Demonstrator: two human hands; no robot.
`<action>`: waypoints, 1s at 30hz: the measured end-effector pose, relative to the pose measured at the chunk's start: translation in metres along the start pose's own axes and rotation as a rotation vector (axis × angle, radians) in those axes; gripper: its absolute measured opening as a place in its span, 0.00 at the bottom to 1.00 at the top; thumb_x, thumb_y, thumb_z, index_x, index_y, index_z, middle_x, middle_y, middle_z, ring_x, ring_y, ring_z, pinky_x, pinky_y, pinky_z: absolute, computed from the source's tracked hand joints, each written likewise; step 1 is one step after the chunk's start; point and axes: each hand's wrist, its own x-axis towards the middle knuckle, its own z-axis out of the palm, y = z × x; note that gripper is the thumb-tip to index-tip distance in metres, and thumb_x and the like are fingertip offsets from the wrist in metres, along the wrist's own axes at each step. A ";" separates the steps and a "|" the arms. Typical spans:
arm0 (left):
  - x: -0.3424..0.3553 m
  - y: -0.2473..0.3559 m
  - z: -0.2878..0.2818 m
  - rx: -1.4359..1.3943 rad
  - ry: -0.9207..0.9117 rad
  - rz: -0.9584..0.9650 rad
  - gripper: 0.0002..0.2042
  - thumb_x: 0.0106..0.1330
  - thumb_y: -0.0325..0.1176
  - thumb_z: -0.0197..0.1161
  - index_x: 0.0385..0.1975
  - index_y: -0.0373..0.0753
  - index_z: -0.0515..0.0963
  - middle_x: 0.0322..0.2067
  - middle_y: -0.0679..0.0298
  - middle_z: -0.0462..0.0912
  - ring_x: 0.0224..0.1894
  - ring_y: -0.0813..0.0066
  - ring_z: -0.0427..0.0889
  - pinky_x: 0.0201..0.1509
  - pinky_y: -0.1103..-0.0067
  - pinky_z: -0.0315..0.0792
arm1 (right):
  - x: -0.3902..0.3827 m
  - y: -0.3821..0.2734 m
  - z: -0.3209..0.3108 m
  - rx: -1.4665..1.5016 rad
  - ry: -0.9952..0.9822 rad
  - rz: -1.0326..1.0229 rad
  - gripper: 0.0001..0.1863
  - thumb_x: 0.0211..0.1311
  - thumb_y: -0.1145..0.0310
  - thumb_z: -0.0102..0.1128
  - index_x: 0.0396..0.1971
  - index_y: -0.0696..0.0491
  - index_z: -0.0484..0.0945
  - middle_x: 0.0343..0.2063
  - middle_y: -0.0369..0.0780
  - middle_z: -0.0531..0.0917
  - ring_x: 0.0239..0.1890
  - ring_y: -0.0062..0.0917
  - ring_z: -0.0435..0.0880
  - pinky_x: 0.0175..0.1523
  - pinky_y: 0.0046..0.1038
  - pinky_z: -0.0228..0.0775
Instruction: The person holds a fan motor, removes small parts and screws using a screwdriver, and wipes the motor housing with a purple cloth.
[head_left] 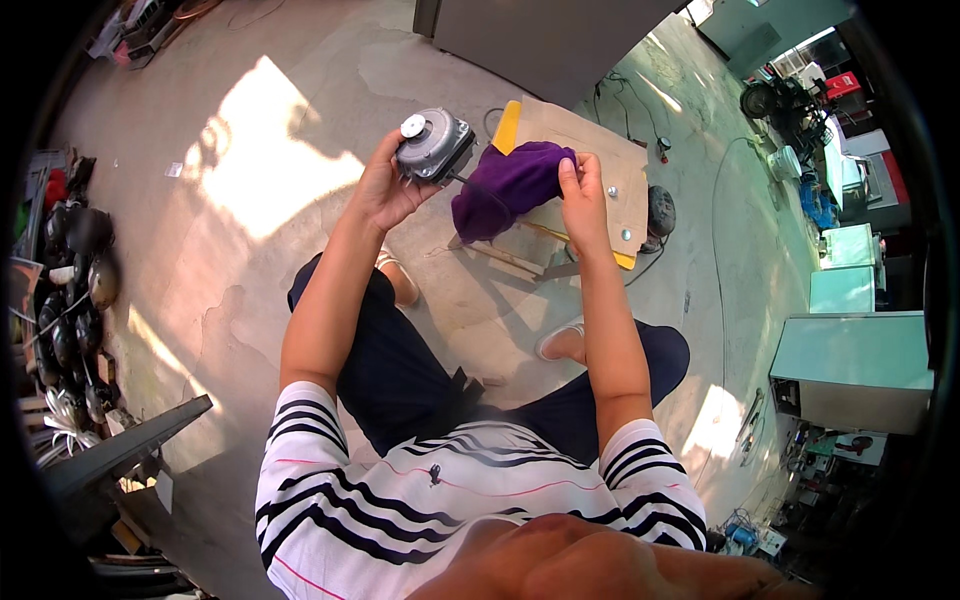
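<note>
My left hand (388, 195) is wrapped round a small grey electric motor (436, 152) with a pale round hub on top. It is held up in front of me, and a short dark cable appears to come off its side. A purple cloth (512, 188) hangs bunched beside the motor. The thumb and fingers of my right hand (584, 205) pinch the cloth's right end. Beneath the cloth, a sheet of cardboard (575, 125) covers a low stool (505, 250) with yellow edges showing. Two small round metal pieces (627, 235) lie on the cardboard near my right hand.
Just right of the stool, a dark rounded object (661, 210) sits on the concrete floor. A grey cabinet (535, 35) stands beyond. Black rounded metal units (75, 240) are piled at far left; a large pale box (850, 355) stands at right. Thin cables (718, 260) trail across the floor.
</note>
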 end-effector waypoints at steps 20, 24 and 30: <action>0.042 -0.066 0.085 0.061 0.106 0.204 0.21 0.74 0.47 0.58 0.58 0.38 0.73 0.53 0.59 0.83 0.55 0.68 0.84 0.59 0.70 0.82 | -0.024 -0.057 0.027 -1.033 0.094 -0.543 0.17 0.58 0.70 0.69 0.45 0.56 0.76 0.37 0.42 0.82 0.41 0.38 0.80 0.50 0.39 0.69; 0.049 -0.072 0.071 0.135 0.080 0.204 0.22 0.74 0.43 0.60 0.61 0.36 0.71 0.56 0.59 0.81 0.57 0.71 0.83 0.64 0.72 0.79 | -0.023 -0.056 0.026 -1.245 0.033 -0.597 0.14 0.57 0.69 0.69 0.41 0.53 0.77 0.34 0.40 0.82 0.41 0.35 0.78 0.52 0.41 0.63; 0.039 -0.073 0.074 0.109 0.039 0.212 0.25 0.73 0.43 0.62 0.65 0.37 0.67 0.58 0.59 0.78 0.58 0.70 0.81 0.63 0.71 0.78 | -0.013 -0.044 0.022 -1.121 0.048 -0.619 0.09 0.65 0.67 0.61 0.41 0.55 0.77 0.36 0.40 0.83 0.39 0.35 0.80 0.49 0.42 0.67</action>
